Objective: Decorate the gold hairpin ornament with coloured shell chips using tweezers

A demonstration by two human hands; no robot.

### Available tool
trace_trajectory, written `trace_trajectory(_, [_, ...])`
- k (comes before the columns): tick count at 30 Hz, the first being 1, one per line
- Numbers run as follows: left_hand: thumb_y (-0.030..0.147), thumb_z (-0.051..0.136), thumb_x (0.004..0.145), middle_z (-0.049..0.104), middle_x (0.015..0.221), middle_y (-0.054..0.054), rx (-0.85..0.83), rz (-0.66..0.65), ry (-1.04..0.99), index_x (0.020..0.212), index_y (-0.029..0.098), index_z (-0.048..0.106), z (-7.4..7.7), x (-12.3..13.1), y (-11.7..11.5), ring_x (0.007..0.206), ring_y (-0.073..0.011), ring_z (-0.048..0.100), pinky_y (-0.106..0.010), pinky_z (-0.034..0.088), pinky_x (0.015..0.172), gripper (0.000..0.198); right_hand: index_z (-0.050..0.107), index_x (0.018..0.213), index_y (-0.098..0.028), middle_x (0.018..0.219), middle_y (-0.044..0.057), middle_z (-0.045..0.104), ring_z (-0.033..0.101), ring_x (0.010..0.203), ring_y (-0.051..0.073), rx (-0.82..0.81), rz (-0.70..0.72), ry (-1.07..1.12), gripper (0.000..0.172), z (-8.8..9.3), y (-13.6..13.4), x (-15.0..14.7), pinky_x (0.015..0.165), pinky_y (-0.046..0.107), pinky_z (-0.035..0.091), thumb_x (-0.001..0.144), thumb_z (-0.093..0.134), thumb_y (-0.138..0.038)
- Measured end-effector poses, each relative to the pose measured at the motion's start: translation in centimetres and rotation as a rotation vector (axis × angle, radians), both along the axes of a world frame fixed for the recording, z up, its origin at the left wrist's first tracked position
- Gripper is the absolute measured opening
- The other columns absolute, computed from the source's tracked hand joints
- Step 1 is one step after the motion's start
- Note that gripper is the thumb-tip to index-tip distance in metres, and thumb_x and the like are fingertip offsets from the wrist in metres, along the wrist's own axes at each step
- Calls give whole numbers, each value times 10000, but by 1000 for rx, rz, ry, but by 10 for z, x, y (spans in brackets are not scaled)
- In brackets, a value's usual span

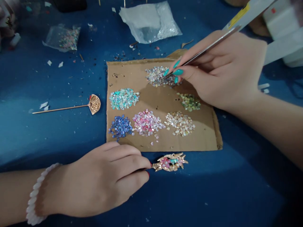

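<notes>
My left hand (99,179) is closed in a pinch around the stem end of a gold hairpin (170,162). Its ornate head, set with pink, teal and pale chips, lies just below the cardboard sheet (151,146); the rest of the stem is hidden. Metal tweezers (209,47) are gripped in my right hand (227,69), tips down in a pile of multicoloured pale shell chips (153,75). Whether the tips hold a chip is too small to tell. Around it on the cardboard lie turquoise (124,98), dark blue (120,126), pink (147,123), cream (180,123) and green chips (190,102).
A gold hairpin with a fan-shaped head (94,104) lies left of the cardboard. Behind are a bag of coloured chips (68,37) and a clear plastic bag (151,22). White objects (284,37) stand at the upper right. Small scraps dot the blue table (213,198).
</notes>
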State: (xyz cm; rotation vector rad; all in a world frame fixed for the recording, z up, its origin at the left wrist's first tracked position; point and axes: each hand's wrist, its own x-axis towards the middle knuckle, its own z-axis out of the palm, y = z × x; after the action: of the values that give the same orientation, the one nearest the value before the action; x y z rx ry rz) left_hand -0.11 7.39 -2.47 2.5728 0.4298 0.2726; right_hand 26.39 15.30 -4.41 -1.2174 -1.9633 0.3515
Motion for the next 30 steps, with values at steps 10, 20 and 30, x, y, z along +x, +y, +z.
trace_trajectory(10, [143, 398, 987, 659, 1037, 24, 3, -4, 0, 976, 187, 637, 0, 0, -2, 954, -141, 547, -300, 373, 856, 243, 626, 846, -189, 724, -52, 668, 673, 651, 83, 63, 6, -92, 35, 1, 2, 2, 538, 187, 514, 854, 607, -218])
trace_trajectory(20, [151, 382, 995, 670, 1033, 18, -4, 8, -9, 977, 184, 642, -1, 1, 0, 961, -141, 554, -297, 393, 832, 263, 629, 842, -191, 733, -42, 660, 652, 652, 77, 62, -9, -72, 63, 0, 2, 2, 540, 196, 476, 858, 611, -250])
trace_trajectory(30, [153, 386, 993, 663, 1021, 23, -5, -2, -14, 973, 184, 640, 0, 1, 0, 949, -142, 552, -294, 377, 850, 257, 610, 842, -193, 751, -56, 673, 674, 672, 67, 33, 5, -50, 32, 1, 2, 0, 551, 168, 517, 849, 622, -222])
